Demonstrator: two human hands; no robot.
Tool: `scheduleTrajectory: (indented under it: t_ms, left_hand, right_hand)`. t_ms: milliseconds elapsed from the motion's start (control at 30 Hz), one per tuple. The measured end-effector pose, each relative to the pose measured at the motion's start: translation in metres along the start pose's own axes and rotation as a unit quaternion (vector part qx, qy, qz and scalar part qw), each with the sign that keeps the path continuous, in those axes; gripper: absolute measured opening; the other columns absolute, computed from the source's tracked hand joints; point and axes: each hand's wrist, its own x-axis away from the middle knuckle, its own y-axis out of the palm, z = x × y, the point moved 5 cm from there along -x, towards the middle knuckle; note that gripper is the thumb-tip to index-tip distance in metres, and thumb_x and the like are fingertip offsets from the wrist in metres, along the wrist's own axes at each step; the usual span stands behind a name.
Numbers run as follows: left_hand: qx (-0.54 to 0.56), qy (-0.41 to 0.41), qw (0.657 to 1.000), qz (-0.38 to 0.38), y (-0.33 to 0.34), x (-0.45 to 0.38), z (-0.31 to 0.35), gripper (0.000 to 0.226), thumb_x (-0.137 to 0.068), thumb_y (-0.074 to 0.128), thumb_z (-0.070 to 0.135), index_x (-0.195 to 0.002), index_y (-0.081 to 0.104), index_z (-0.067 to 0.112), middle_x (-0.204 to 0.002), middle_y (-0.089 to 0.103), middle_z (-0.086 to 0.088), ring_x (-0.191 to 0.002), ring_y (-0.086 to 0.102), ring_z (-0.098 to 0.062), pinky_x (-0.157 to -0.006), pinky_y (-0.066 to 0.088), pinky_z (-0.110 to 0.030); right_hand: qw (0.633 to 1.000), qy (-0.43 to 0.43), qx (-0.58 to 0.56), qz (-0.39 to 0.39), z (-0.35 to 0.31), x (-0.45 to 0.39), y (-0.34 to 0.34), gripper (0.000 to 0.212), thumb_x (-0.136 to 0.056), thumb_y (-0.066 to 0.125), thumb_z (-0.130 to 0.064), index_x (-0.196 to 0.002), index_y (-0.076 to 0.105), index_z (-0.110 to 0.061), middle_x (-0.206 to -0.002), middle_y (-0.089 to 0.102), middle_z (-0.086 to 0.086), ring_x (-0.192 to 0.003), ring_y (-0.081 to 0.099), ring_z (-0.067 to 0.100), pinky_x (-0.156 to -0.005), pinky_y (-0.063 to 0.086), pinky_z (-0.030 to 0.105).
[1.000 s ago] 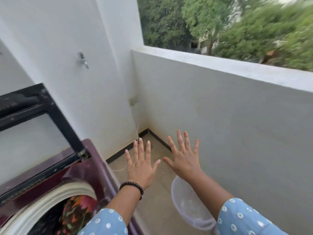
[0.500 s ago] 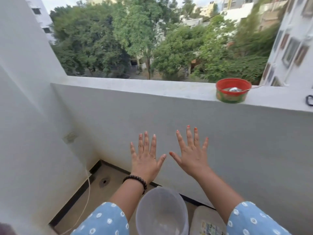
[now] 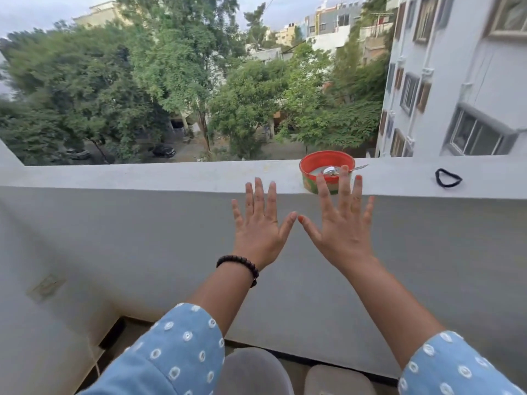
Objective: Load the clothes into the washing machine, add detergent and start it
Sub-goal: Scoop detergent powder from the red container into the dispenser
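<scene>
My left hand (image 3: 258,228) and my right hand (image 3: 340,223) are raised side by side in front of the balcony wall, fingers spread and straight, holding nothing. Their thumb tips nearly touch. A round red tub (image 3: 326,163) with a metal spoon (image 3: 332,170) in it stands on the parapet ledge (image 3: 142,173), just behind my right fingertips. The washing machine and the clothes are out of view.
A black hair tie (image 3: 447,178) lies on the ledge at the right. A translucent bucket (image 3: 253,372) and a white container (image 3: 338,379) stand on the floor at the bottom. A wall socket (image 3: 45,286) sits on the left wall. Trees and buildings lie beyond.
My view has swung right and up, away from the open washing machine to the parapet. Both open hands have risen toward the ledge and the red tub.
</scene>
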Motion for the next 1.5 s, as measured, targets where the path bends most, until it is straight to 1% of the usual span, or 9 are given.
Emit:
scheduleTrajectory:
  t_ms: [500, 633, 767, 833, 967, 1133, 1233, 1367, 1500]
  left_hand:
    - [0.346, -0.005, 0.936, -0.059, -0.005, -0.05, 0.048, 0.069, -0.102, 0.033, 0.049, -0.157, 0.005, 0.019, -0.164, 0.011, -0.002, -0.152, 0.005, -0.015, -0.123, 0.012, -0.045]
    - [0.381, 0.004, 0.922, -0.07, -0.004, -0.047, 0.053, 0.061, -0.104, 0.036, 0.041, -0.156, 0.01, 0.02, -0.156, 0.027, 0.002, -0.141, 0.023, -0.003, -0.114, 0.023, -0.024]
    - [0.393, 0.002, 0.915, -0.091, -0.006, -0.043, 0.054, 0.056, -0.106, 0.035, 0.033, -0.154, 0.011, 0.02, -0.127, 0.035, 0.016, -0.119, 0.031, 0.007, -0.076, 0.026, 0.009]
    - [0.402, 0.007, 0.911, -0.098, -0.006, -0.042, 0.054, 0.056, -0.106, 0.034, 0.032, -0.154, 0.01, 0.02, -0.126, 0.036, 0.017, -0.118, 0.034, 0.007, -0.078, 0.027, 0.008]
    - [0.426, 0.01, 0.9, -0.097, -0.003, -0.04, 0.05, 0.056, -0.106, 0.035, 0.034, -0.154, 0.011, 0.021, -0.133, 0.038, 0.015, -0.125, 0.036, 0.001, -0.103, 0.028, -0.018]
    - [0.477, -0.03, 0.876, -0.06, -0.004, -0.035, 0.037, 0.058, -0.104, 0.036, 0.041, -0.154, 0.014, 0.02, -0.138, 0.043, 0.009, -0.125, 0.04, -0.003, -0.1, 0.031, -0.021]
    - [0.552, -0.126, 0.824, -0.023, -0.005, -0.026, 0.015, 0.063, -0.098, 0.037, 0.058, -0.148, 0.025, 0.023, -0.138, 0.049, 0.006, -0.127, 0.046, -0.008, -0.107, 0.037, -0.031]
    - [0.694, -0.214, 0.688, -0.003, -0.007, 0.003, -0.015, 0.046, -0.094, 0.048, 0.058, -0.124, 0.047, 0.023, -0.115, 0.065, -0.007, -0.099, 0.067, -0.018, -0.095, 0.055, -0.039]
    - [0.721, -0.253, 0.644, -0.023, -0.004, 0.039, -0.04, 0.047, -0.091, 0.056, 0.051, -0.12, 0.06, 0.014, -0.101, 0.075, -0.01, -0.089, 0.072, -0.018, -0.076, 0.06, -0.03]
  right_hand:
    - [1.0, -0.001, -0.01, -0.021, 0.025, -0.065, -0.002, 0.1, -0.079, 0.056, -0.07, -0.155, 0.003, -0.031, -0.164, 0.001, 0.01, -0.147, 0.011, 0.044, -0.108, 0.028, 0.067]
    - [0.999, 0.007, -0.036, -0.04, 0.024, -0.075, 0.005, 0.099, -0.078, 0.058, -0.068, -0.155, 0.008, -0.03, -0.163, 0.005, 0.01, -0.146, 0.016, 0.042, -0.106, 0.031, 0.065]
    - [0.997, 0.009, -0.068, -0.025, 0.021, -0.08, 0.006, 0.087, -0.081, 0.058, -0.059, -0.153, 0.026, -0.021, -0.156, 0.027, 0.015, -0.136, 0.034, 0.043, -0.1, 0.043, 0.056]
    - [0.996, 0.009, -0.087, -0.027, 0.021, -0.083, 0.007, 0.085, -0.08, 0.052, -0.058, -0.151, 0.03, -0.017, -0.152, 0.034, 0.017, -0.133, 0.038, 0.043, -0.102, 0.041, 0.053]
    - [0.994, 0.004, -0.105, -0.023, 0.022, -0.086, 0.01, 0.092, -0.073, 0.038, -0.069, -0.145, 0.04, -0.012, -0.147, 0.041, 0.015, -0.13, 0.042, 0.04, -0.104, 0.037, 0.048]
    - [0.989, -0.021, -0.145, 0.011, 0.008, -0.075, 0.004, 0.081, -0.08, 0.056, -0.06, -0.139, 0.048, -0.007, -0.143, 0.046, 0.017, -0.131, 0.044, 0.036, -0.107, 0.035, 0.044]
    - [0.985, -0.046, -0.166, 0.027, -0.008, -0.058, -0.002, 0.075, -0.08, 0.072, -0.049, -0.137, 0.05, -0.007, -0.142, 0.048, 0.015, -0.133, 0.044, 0.032, -0.107, 0.035, 0.044]
    - [0.977, -0.084, -0.195, 0.021, -0.036, -0.025, -0.001, 0.07, -0.077, 0.077, -0.044, -0.134, 0.054, -0.009, -0.14, 0.049, 0.013, -0.13, 0.046, 0.033, -0.106, 0.039, 0.045]
    - [0.967, -0.116, -0.227, -0.028, -0.067, 0.005, 0.011, 0.072, -0.076, 0.077, -0.044, -0.136, 0.052, -0.013, -0.145, 0.045, 0.01, -0.131, 0.045, 0.033, -0.105, 0.04, 0.042]
